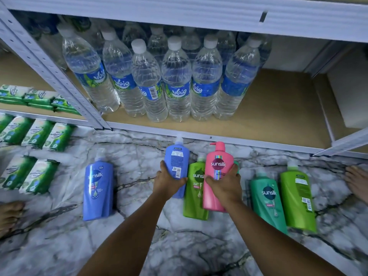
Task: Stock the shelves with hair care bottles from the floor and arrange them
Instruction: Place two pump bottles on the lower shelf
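Hair care bottles, seven in view, all near the bottom shelf [258,128] and none on it yet. Left hand [169,181] wrapped around a blue bottle [177,156], back label up, white pump pointing far toward the shelf edge. Right hand [225,184] clamped on a pink bottle [219,166], Sunsilk logo up, pink pump also pointing far. Both held bottles side by side over the marble floor [139,156], just near of the shelf lip. Between the two, lying on the floor, a light green bottle [196,196] with its front label up, partly covered by the pink one. Behind the right hand, a sliver of a teal bottle [237,166], mostly hidden. Farther left on the floor, well apart, a second blue bottle [98,188], front up. To the right, a darker teal-green bottle [266,200] touching or just beside another light green bottle [298,198] with its back label up. On the bottom shelf, left half filled with upright water bottles [175,80] in rows; right half bare board. On the neighbouring shelf and floor at far left, green and white packets [37,134] in stacks. Bare feet at the left edge [9,216] and right edge [357,180] of the floor.
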